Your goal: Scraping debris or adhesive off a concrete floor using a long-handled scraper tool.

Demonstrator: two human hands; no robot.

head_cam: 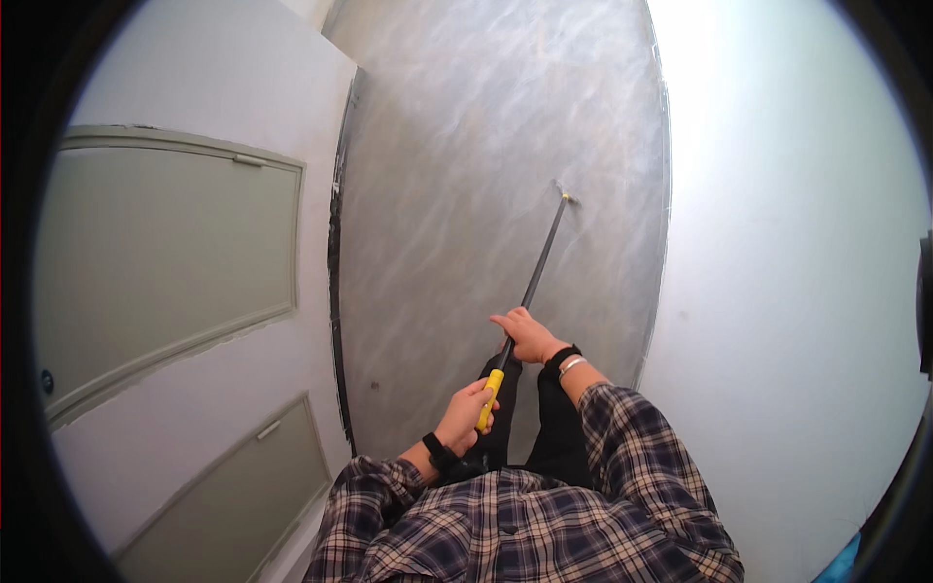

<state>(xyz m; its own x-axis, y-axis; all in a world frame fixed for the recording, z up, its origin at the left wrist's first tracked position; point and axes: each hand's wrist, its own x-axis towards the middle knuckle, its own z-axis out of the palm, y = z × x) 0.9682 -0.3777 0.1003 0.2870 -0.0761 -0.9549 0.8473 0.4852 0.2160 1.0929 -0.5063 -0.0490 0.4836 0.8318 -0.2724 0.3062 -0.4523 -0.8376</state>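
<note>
My left hand (466, 412) is closed around the yellow grip (490, 397) at the near end of a long-handled floor tool. Higher up, my right hand (532, 337) wraps the dark pole (545, 255). The pole slopes forward and slightly right, away from my legs. At its far end, a yellow collar (565, 196) joins a narrow crosswise head (572, 200), which is against the grey floor (452, 218). That head is too small and dim to tell its exact kind. Pale, wavy streaks run over the floor's surface.
A white wall (773, 291) bounds the floor on the right. On the left stands another wall (321, 218) with a dark skirting strip (335, 270) at its base. Two grey-green framed panels (182, 248) with small hinges are set in it. A small dark spot (375, 385) marks the floor.
</note>
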